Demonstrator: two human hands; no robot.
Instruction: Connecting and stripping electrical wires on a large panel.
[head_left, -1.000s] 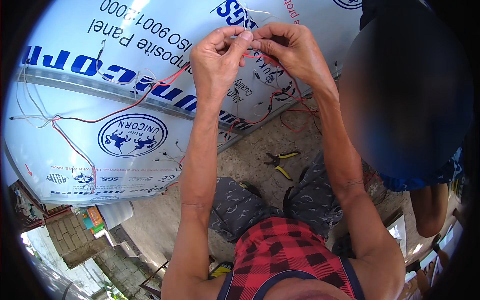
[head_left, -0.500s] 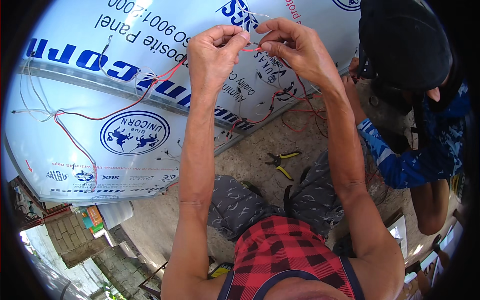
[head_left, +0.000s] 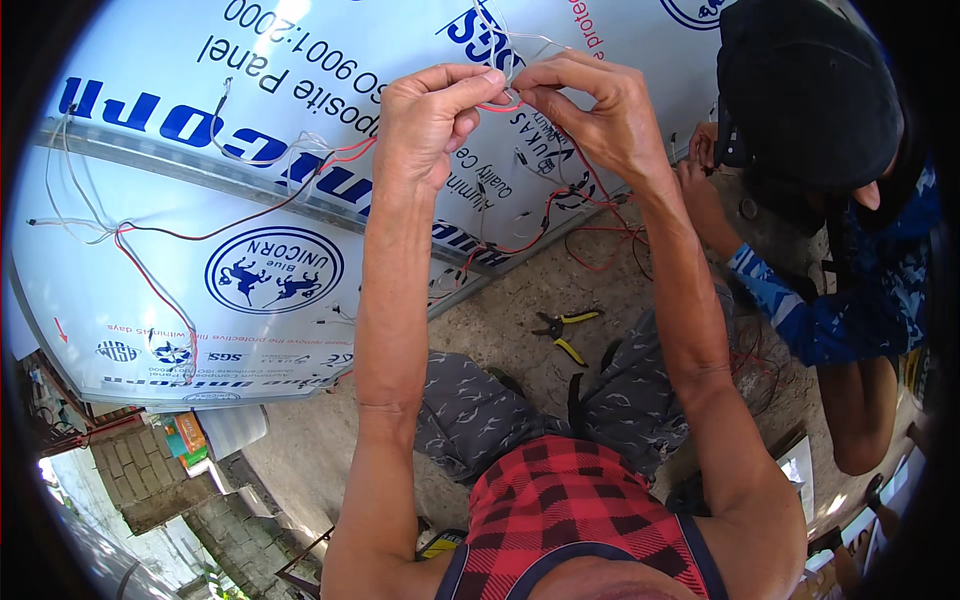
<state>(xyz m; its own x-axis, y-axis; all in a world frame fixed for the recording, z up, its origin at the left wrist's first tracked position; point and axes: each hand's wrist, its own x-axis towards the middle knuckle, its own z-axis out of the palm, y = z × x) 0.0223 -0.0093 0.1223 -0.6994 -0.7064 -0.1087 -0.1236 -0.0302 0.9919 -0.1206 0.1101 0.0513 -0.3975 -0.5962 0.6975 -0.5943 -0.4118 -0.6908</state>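
Both my arms stretch forward over a large white panel [head_left: 290, 190] with blue print. My left hand [head_left: 430, 115] is closed, thumb against fingers, pinching thin wires. Close beside it, my right hand [head_left: 595, 105] pinches the same bundle between thumb and fingertips. A short red wire [head_left: 500, 107] bows between the two hands, and thin white wires [head_left: 490, 25] run up from the pinched spot. The exact joint is small and partly covered by my fingertips. From my right hand, a dark and red wire pair [head_left: 590, 165] trails down the panel.
Yellow-and-black pliers [head_left: 567, 332] lie on the concrete floor [head_left: 480, 325] between my knees. More red, black and white wires [head_left: 118, 228] cross the panel, which has a metal strip [head_left: 215, 165] along it. At right crouches a co-worker in a black cap [head_left: 810, 90], hands near the panel's edge.
My right hand has moved in toward my left, so the fingertips are nearer together at the wires. The pliers stay where they were on the floor.
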